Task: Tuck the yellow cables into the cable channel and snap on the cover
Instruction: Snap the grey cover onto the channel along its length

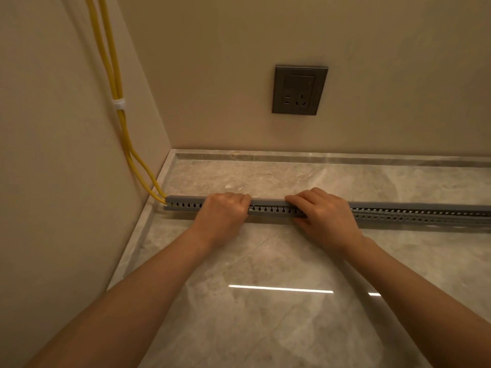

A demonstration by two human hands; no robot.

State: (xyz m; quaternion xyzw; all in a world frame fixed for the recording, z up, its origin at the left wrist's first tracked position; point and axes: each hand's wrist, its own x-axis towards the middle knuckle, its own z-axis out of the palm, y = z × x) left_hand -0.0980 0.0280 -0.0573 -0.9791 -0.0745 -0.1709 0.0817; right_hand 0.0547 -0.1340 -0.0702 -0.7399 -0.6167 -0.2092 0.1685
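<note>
Cover (268, 202) under left hand (221, 211) and right hand (322, 212) (both pressing down).

Channel (268, 209) on floor (265, 261), cover (268, 201) atop; cables (117, 83) enter left end; socket (299, 90) on wall behind.

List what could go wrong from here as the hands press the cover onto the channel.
1. To the right of the right hand the cover looks unseated over the cable channel; it may not seat.
2. The yellow cables enter at the left end and could get pinched.
3. The left hand wraps the edge; skin might get nipped.
</note>
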